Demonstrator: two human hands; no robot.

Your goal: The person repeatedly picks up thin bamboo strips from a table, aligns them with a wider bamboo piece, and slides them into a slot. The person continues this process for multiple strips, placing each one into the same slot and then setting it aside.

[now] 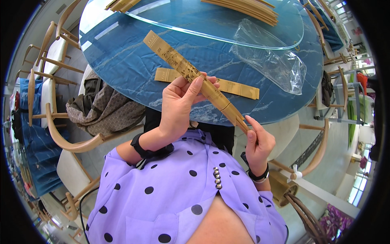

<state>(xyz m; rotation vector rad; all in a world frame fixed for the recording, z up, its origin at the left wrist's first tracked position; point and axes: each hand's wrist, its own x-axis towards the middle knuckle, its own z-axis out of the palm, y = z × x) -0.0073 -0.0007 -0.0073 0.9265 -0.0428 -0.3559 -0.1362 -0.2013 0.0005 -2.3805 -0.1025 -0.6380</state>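
My left hand (pixel 181 99) is closed round the middle of a long, narrow gold paper sleeve (pixel 170 55) with dark print, thumb on top. The sleeve slants from upper left to lower right above the table's near edge. At its lower right end, which looks split or open, the thumb and index finger of my right hand (pixel 260 142) pinch the tip. Behind my left hand, another gold sleeve (pixel 239 88) lies flat on the blue marbled tablecloth (pixel 134 69), its middle hidden by that hand and the held sleeve.
A glass turntable (pixel 183 30) carries a stack of gold sleeves (pixel 248 11) and a second bunch (pixel 122 5) at far left. A crumpled clear plastic bag (pixel 272 61) lies on the right. Wooden chairs (pixel 77 142) surround the table; one at left holds a patterned brown bag (pixel 109 110).
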